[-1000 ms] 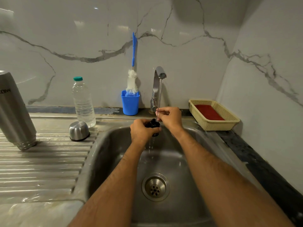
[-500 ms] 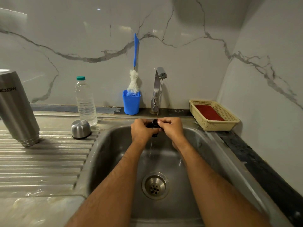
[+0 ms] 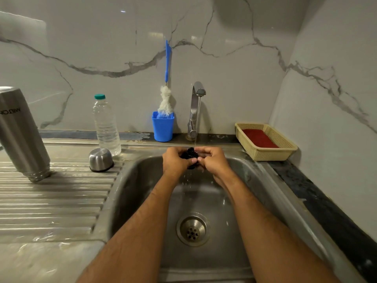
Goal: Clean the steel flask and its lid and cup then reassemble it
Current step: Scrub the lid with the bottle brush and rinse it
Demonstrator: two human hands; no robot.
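Left hand (image 3: pixel 175 160) and right hand (image 3: pixel 213 160) closed around black lid (image 3: pixel 190 155), under thin stream from tap (image 3: pixel 195 107), above sink (image 3: pixel 142 180). Steel flask (image 3: pixel 21 135) inverted on drainboard (image 3: pixel 55 201). Steel cup (image 3: pixel 100 159) inverted, just beside water bottle (image 3: pixel 106 125).

We see a brushed stainless steel sink (image 3: pixel 142 180) with a ribbed, wet-gleaming draining board, on which an upturned satin-finish steel flask (image 3: pixel 22 135) and a small polished steel dome cup (image 3: pixel 100 159) stand, near a clear, thin plastic water bottle with a green cap (image 3: pixel 106 125). Behind them we note glossy white marble-look wall tiles (image 3: pixel 234 48), a shiny chrome tap (image 3: pixel 194 109), a smooth matt blue plastic tumbler (image 3: pixel 163 127) holding a fluffy white-headed brush with a blue plastic handle (image 3: pixel 166 99), and a cream perforated plastic basket (image 3: pixel 267 152) with a rough red pad in it. Between the bare hands we make out a dark, wet plastic-looking flask lid (image 3: pixel 190 155).
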